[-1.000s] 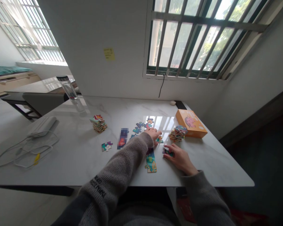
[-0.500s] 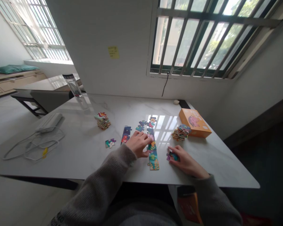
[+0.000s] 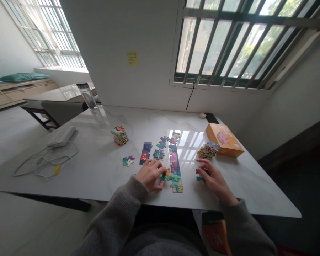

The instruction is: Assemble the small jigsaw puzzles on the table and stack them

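Note:
My left hand point(image 3: 150, 174) pinches a puzzle piece with orange leaves point(image 3: 167, 175), its fingertips partly covering it. That piece sits against the left side of a joined puzzle strip point(image 3: 173, 160), low down; I cannot tell whether they interlock. To the right of the strip, my right hand point(image 3: 214, 179) holds another puzzle piece point(image 3: 201, 180) between thumb and fingers, half hidden by them. Beyond my left hand lie a dark joined section with a red figure point(image 3: 144, 156) and a loose blue-green cluster point(image 3: 159, 154). More pieces point(image 3: 175, 136) lie past the strip's far end.
Puzzle pieces are piled in a left stack point(image 3: 120, 136) and a right stack point(image 3: 208, 150). An orange box point(image 3: 224, 139) stands behind the right one. A single piece point(image 3: 128, 161), a white device with a cable point(image 3: 62, 137) and a clear bottle point(image 3: 88, 96) are further left.
My left hand has drawn the orange-leaf piece left and nearer to me along the strip. In my right hand, the held piece has turned. The view has shifted slightly.

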Tool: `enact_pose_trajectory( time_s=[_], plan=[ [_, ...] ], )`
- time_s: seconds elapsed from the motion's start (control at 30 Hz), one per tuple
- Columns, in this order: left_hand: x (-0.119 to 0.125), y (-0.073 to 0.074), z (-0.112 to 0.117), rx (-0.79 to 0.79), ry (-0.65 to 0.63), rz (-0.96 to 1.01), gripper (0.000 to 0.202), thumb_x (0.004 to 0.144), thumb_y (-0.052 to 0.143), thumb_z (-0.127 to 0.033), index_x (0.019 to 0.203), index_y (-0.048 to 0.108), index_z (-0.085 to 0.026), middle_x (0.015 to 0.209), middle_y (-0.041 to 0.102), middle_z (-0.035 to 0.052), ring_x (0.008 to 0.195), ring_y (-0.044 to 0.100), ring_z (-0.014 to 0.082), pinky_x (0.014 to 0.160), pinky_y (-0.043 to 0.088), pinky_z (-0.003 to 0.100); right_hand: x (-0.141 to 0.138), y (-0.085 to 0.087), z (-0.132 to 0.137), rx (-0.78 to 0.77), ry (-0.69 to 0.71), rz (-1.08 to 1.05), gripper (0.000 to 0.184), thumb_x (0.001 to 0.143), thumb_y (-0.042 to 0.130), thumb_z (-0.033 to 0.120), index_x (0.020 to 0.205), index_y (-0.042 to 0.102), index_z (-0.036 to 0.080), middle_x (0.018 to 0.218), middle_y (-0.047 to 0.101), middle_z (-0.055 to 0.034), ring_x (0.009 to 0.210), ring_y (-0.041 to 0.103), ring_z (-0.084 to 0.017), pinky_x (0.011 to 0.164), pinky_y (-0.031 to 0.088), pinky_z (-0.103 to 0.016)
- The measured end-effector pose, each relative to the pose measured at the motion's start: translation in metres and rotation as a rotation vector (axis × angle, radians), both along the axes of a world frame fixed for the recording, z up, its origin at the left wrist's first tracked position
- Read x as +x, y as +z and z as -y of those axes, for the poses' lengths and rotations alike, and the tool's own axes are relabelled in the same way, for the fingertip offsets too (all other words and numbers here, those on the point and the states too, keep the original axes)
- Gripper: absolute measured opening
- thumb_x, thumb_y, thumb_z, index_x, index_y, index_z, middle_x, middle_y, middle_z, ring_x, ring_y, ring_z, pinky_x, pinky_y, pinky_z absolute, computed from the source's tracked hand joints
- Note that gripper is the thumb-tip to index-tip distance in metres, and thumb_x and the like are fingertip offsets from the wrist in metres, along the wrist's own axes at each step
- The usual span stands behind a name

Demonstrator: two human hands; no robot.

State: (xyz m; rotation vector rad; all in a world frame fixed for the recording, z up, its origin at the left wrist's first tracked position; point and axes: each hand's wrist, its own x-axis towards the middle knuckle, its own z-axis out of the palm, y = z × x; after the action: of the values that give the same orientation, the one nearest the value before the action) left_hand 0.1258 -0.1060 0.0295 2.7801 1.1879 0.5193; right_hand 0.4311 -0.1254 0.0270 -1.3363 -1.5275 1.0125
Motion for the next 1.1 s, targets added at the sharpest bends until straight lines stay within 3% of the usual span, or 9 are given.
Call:
enact_pose_trajectory(
  time_s=[0.07, 0.17, 0.33, 0.43, 0.53, 0.7, 0.87, 0.97, 1.1],
  plan=[
    [0.006, 0.005, -0.002, 0.008, -0.027, -0.006, 0.034, 0.074, 0.068, -0.032, 0.107, 0.061, -0.023, 0.105, 0.061, 0.0058, 0.103, 0.054, 0.0256, 0.097, 0.038, 0.043, -0.007, -0.001, 0.000, -0.017, -0.034, -0.037, 0.044, 0.089, 0.059, 0.049, 0.122, 0.056, 0.021, 0.082, 0.059, -0.0014, 0.070, 0.062, -0.017, 0.057, 0.051, -0.028],
    [0.022, 0.013, -0.007, 0.013, -0.069, -0.049, 0.035, 0.076, 0.068, -0.034, 0.108, 0.061, -0.023, 0.104, 0.061, 0.0060, 0.101, 0.054, 0.0256, 0.097, 0.039, 0.042, -0.009, -0.006, -0.001, -0.014, -0.096, 0.015, 0.038, 0.089, 0.055, 0.047, 0.113, 0.061, 0.019, 0.080, 0.064, -0.0042, 0.075, 0.067, -0.021, 0.065, 0.054, -0.033],
    [0.059, 0.020, -0.019, 0.037, -0.146, -0.146, 0.035, 0.078, 0.068, -0.040, 0.107, 0.062, -0.022, 0.103, 0.060, 0.0079, 0.101, 0.053, 0.0275, 0.094, 0.039, 0.043, 0.005, -0.019, -0.001, 0.168, -0.267, 0.554, 0.023, 0.087, 0.052, 0.037, 0.083, 0.067, 0.021, 0.078, 0.068, -0.0080, 0.078, 0.061, -0.026, 0.078, 0.048, -0.044],
    [0.078, 0.019, -0.027, 0.060, -0.163, -0.176, 0.035, 0.079, 0.067, -0.041, 0.107, 0.062, -0.021, 0.104, 0.060, 0.0088, 0.101, 0.053, 0.0284, 0.094, 0.039, 0.043, 0.011, -0.022, 0.004, 0.205, -0.276, 0.779, 0.024, 0.090, 0.050, 0.036, 0.084, 0.068, 0.021, 0.078, 0.068, -0.0084, 0.084, 0.059, -0.029, 0.081, 0.044, -0.047],
    [0.088, 0.011, -0.034, 0.071, -0.154, -0.141, 0.034, 0.080, 0.066, -0.039, 0.109, 0.062, -0.022, 0.105, 0.060, 0.0084, 0.102, 0.052, 0.0276, 0.097, 0.037, 0.044, 0.016, -0.019, 0.012, 0.232, -0.196, 0.769, 0.026, 0.094, 0.049, 0.036, 0.103, 0.070, 0.022, 0.092, 0.069, -0.0094, 0.093, 0.058, -0.029, 0.086, 0.043, -0.047],
    [0.092, -0.008, -0.039, 0.054, -0.146, -0.060, 0.033, 0.081, 0.065, -0.037, 0.111, 0.063, -0.023, 0.106, 0.059, 0.0071, 0.102, 0.052, 0.0260, 0.097, 0.038, 0.042, 0.030, -0.010, 0.025, 0.217, 0.121, 0.680, 0.038, 0.092, 0.056, 0.033, 0.129, 0.061, 0.030, 0.129, 0.062, -0.0076, 0.121, 0.052, -0.029, 0.103, 0.042, -0.047],
    [0.093, -0.015, -0.039, 0.011, -0.159, 0.008, 0.029, 0.083, 0.065, -0.036, 0.109, 0.065, -0.026, 0.105, 0.060, 0.0063, 0.102, 0.052, 0.0254, 0.095, 0.039, 0.041, 0.038, -0.005, 0.024, 0.181, 0.223, 0.730, 0.045, 0.088, 0.060, 0.024, 0.133, 0.060, 0.029, 0.121, 0.063, -0.0094, 0.111, 0.056, -0.027, 0.100, 0.047, -0.046],
    [0.093, -0.015, -0.038, -0.025, -0.155, 0.026, 0.028, 0.083, 0.065, -0.036, 0.110, 0.067, -0.028, 0.105, 0.059, 0.0058, 0.103, 0.052, 0.0250, 0.095, 0.039, 0.042, 0.035, -0.005, 0.016, 0.235, 0.214, 0.764, 0.050, 0.083, 0.062, 0.019, 0.132, 0.060, 0.028, 0.114, 0.062, -0.0094, 0.104, 0.057, -0.027, 0.096, 0.050, -0.045],
    [0.093, -0.016, -0.037, -0.045, -0.154, 0.031, 0.028, 0.084, 0.065, -0.035, 0.111, 0.067, -0.029, 0.107, 0.059, 0.0059, 0.105, 0.052, 0.0251, 0.095, 0.039, 0.042, 0.028, -0.006, 0.005, 0.322, 0.182, 0.757, 0.049, 0.083, 0.060, 0.014, 0.130, 0.058, 0.028, 0.119, 0.059, -0.0093, 0.111, 0.054, -0.027, 0.100, 0.049, -0.045]
  ],
)
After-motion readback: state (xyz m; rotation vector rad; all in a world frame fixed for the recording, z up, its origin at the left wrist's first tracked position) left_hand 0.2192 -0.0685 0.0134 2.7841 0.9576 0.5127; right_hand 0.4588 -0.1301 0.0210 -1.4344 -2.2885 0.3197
